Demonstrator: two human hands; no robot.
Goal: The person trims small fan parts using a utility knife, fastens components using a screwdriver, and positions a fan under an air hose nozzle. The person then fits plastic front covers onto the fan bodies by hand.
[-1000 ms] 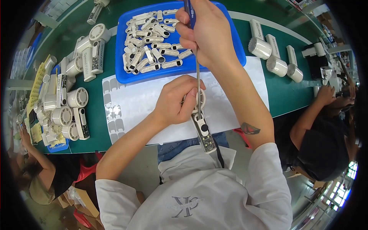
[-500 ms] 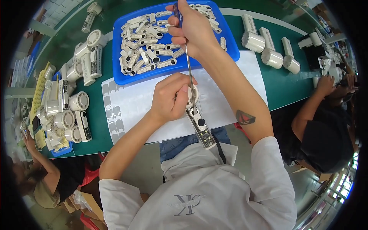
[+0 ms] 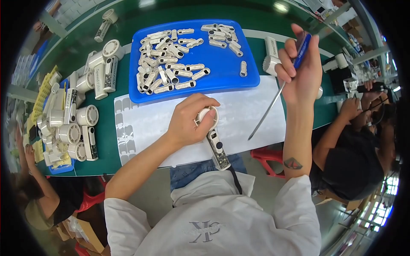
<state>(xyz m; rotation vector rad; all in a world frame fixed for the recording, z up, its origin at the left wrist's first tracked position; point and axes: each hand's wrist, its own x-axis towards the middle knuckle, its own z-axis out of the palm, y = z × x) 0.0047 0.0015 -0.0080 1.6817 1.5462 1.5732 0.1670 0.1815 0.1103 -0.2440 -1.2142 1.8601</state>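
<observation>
My left hand [image 3: 190, 119] is wrapped round the round head of a white handheld fan [image 3: 217, 145]. The fan's handle points toward my body, with a dark oval button and a see-through lower end showing the parts inside. In my right hand [image 3: 301, 70] is a screwdriver [image 3: 268, 112] with a blue handle, its long metal shaft slanting down to the left. The screwdriver's tip is in the air, apart from the fan. White paper [image 3: 243, 111] lies beneath both hands. Beyond it stands a blue tray [image 3: 200, 91] holding many small white button panels [image 3: 173, 66].
Several white fans [image 3: 87, 115] are piled on the left of the green table [image 3: 109, 141], and another fan [image 3: 271, 55] lies at the right. Red stools [image 3: 268, 158] stand below the table's edge. Co-workers sit on both sides, with one person's hand [image 3: 350, 109] at the right.
My right hand has moved right with the screwdriver, lifting its tip away from the fan. My left hand still holds the fan. The view has shifted slightly.
</observation>
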